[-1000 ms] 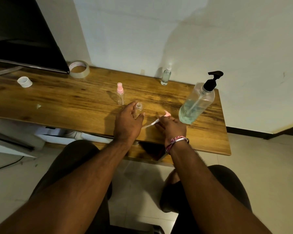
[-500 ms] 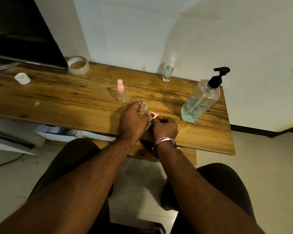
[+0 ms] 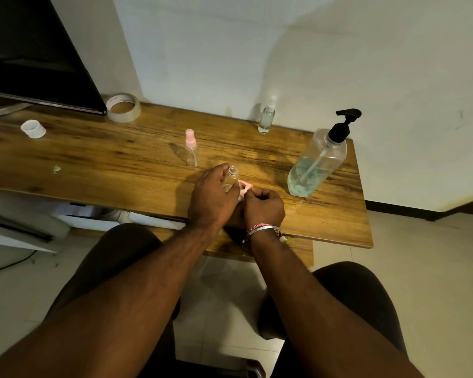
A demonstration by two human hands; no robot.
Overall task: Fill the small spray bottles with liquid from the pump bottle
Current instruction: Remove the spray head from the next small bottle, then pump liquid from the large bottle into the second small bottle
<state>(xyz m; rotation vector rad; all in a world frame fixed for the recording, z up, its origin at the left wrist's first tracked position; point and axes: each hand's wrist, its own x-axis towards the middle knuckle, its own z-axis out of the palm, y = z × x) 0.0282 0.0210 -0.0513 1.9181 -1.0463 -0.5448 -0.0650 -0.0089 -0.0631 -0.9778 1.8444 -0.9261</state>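
Fingers (image 3: 219, 173) of the left hand (image 3: 212, 199) wrap an uncapped small bottle (image 3: 232, 176), upright with its open mouth up, near the bench's (image 3: 93, 165) front edge. Just right of it, touching, the right hand (image 3: 264, 205) is clenched on a pink spray cap (image 3: 243, 186). The pump bottle (image 3: 317, 165) stands further right, nearer the right hand, with bare bench between, so I judge the small bottle must travel right, under the nozzle. Behind stand a pink-capped bottle (image 3: 191, 148) and a white-capped bottle (image 3: 266, 115).
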